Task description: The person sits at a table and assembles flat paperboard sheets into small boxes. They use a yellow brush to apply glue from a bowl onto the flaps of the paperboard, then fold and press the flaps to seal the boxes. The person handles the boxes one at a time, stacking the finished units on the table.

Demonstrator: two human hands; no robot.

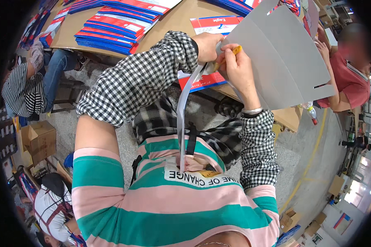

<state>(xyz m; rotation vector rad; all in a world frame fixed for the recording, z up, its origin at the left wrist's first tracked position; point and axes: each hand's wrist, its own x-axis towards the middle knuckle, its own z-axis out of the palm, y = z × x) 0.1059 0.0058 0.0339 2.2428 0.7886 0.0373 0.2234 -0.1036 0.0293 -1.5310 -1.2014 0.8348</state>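
Both hands closed on grey carton blank [276, 53]: left hand [206, 45] at its edge, right hand [237, 68] pinching a half-hidden yellow tool [236, 50].

Bright even light, fisheye bending, dark rim

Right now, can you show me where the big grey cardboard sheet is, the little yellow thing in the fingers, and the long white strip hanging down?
grey cardboard sheet [276, 53], head view, on its flat middle.
yellow tool [236, 50], head view, on its tip above the right hand's fingers.
white strip [181, 115], head view, on its hanging middle.
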